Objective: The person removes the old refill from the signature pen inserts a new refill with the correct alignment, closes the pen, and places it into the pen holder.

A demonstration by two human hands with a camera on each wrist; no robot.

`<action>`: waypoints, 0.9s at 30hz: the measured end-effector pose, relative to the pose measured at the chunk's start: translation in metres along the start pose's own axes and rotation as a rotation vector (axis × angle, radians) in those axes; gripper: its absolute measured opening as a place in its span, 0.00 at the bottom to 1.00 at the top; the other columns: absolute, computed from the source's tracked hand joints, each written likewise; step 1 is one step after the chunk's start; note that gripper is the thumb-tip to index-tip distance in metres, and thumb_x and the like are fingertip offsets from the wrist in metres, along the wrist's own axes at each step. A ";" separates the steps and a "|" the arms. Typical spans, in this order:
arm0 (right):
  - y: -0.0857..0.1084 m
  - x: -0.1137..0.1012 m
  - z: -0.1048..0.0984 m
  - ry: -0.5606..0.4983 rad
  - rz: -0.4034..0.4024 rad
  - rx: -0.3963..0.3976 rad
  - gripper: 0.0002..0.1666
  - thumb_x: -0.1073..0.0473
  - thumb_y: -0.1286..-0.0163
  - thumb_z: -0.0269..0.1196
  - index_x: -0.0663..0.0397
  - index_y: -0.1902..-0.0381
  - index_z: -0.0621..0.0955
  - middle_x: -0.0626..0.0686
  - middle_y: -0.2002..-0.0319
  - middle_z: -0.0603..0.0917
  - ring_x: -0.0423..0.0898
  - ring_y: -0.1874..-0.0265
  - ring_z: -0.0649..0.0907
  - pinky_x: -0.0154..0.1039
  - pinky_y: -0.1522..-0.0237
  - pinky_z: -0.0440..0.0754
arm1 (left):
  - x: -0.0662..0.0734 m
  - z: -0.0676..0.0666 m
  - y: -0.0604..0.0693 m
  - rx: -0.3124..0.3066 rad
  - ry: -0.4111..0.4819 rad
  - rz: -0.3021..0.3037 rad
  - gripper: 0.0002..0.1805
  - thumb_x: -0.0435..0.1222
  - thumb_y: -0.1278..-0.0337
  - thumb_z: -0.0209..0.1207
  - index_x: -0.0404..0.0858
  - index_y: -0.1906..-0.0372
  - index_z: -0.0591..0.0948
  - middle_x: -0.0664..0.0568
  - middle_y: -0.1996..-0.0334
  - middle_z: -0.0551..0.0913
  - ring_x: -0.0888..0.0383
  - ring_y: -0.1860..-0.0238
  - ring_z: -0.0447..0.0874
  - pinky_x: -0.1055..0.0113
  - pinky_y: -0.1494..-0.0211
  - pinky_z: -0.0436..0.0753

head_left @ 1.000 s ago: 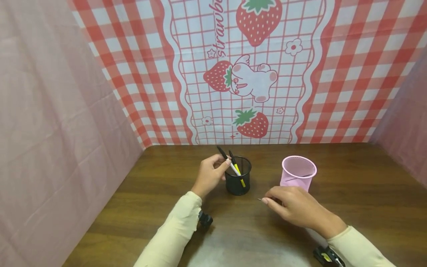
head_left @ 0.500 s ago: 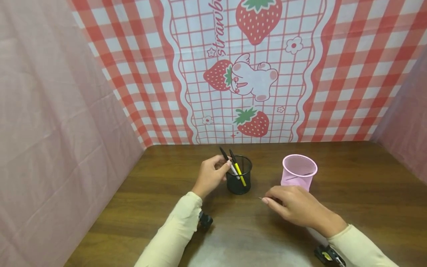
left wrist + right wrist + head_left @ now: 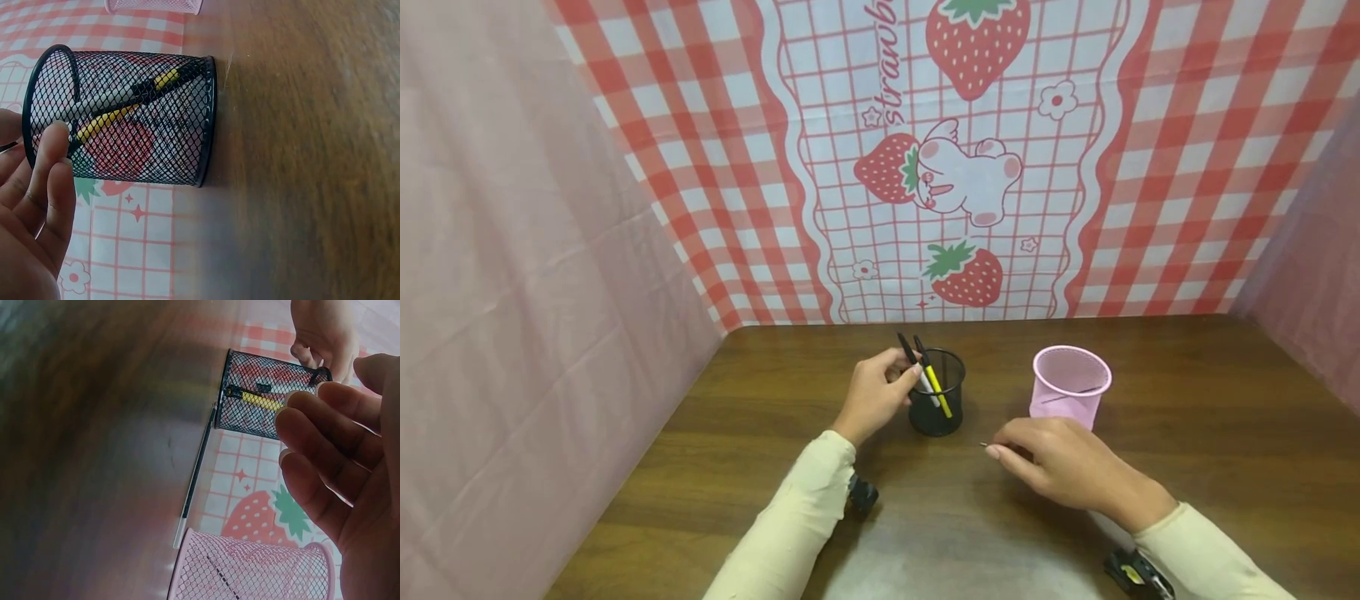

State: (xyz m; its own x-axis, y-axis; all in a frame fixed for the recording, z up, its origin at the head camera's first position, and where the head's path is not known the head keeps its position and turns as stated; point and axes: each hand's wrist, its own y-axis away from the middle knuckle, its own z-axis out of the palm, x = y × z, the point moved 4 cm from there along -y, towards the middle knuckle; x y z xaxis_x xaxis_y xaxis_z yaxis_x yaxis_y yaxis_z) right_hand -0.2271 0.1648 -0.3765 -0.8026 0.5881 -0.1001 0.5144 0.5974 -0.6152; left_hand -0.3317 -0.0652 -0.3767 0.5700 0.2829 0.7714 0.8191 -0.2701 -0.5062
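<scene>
My left hand [image 3: 876,390] pinches a white pen with a black end [image 3: 907,348] between thumb and fingers. The pen leans inside a black mesh pen cup [image 3: 936,417], its lower part showing through the mesh in the left wrist view. Beside it in the cup leans a yellow-and-black pen [image 3: 933,379]. My right hand [image 3: 1063,462] hovers before a pink mesh cup [image 3: 1063,408], fingers loosely bent and holding nothing in the right wrist view. Between the two cups lies a thin dark pen refill [image 3: 199,465] with a clear end; in the head view my right hand mostly hides it.
Inside the pink cup leans a thin dark stick [image 3: 222,577]. The brown wooden table [image 3: 775,375] ends at a red-and-white checked strawberry cloth [image 3: 970,192]. A pink curtain [image 3: 550,275] hangs at the left, another at the right.
My left hand has let the white pen down a little deeper into the black cup, and it now leans closer to the yellow pen. My right hand has stayed almost still.
</scene>
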 end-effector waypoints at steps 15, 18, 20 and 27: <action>0.001 0.002 0.002 0.006 0.018 -0.012 0.03 0.55 0.35 0.70 0.38 0.66 0.84 0.31 0.70 0.81 0.28 0.73 0.78 0.33 0.73 0.78 | 0.003 -0.001 -0.006 -0.023 -0.039 0.001 0.12 0.33 0.33 0.62 0.31 0.49 0.83 0.48 0.67 0.87 0.45 0.81 0.83 0.65 0.77 0.83; 0.001 0.002 0.002 0.006 0.013 -0.010 0.03 0.55 0.35 0.70 0.38 0.66 0.84 0.31 0.70 0.81 0.27 0.74 0.78 0.33 0.73 0.78 | 0.003 0.000 -0.004 -0.035 -0.068 0.009 0.11 0.33 0.33 0.62 0.32 0.50 0.84 0.48 0.66 0.87 0.52 0.82 0.82 0.66 0.77 0.83; 0.001 0.001 0.003 0.006 0.010 -0.010 0.04 0.55 0.35 0.70 0.38 0.66 0.84 0.31 0.70 0.81 0.27 0.74 0.78 0.33 0.73 0.78 | 0.002 0.000 -0.003 -0.035 -0.080 0.018 0.10 0.33 0.33 0.62 0.33 0.52 0.85 0.49 0.65 0.87 0.55 0.83 0.82 0.66 0.77 0.83; 0.000 0.001 0.003 0.003 0.012 -0.023 0.04 0.55 0.36 0.70 0.38 0.67 0.84 0.30 0.70 0.80 0.27 0.73 0.77 0.32 0.73 0.78 | 0.000 -0.002 0.001 0.030 -0.049 0.081 0.08 0.32 0.34 0.63 0.34 0.55 0.86 0.50 0.67 0.86 0.55 0.83 0.82 0.67 0.78 0.82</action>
State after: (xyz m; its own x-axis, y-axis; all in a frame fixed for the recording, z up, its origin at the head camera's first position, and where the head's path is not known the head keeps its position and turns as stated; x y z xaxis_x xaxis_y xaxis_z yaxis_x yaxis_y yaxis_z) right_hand -0.2286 0.1635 -0.3791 -0.7955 0.5969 -0.1044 0.5306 0.6028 -0.5958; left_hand -0.3314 -0.0672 -0.3767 0.6362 0.3058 0.7083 0.7714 -0.2661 -0.5780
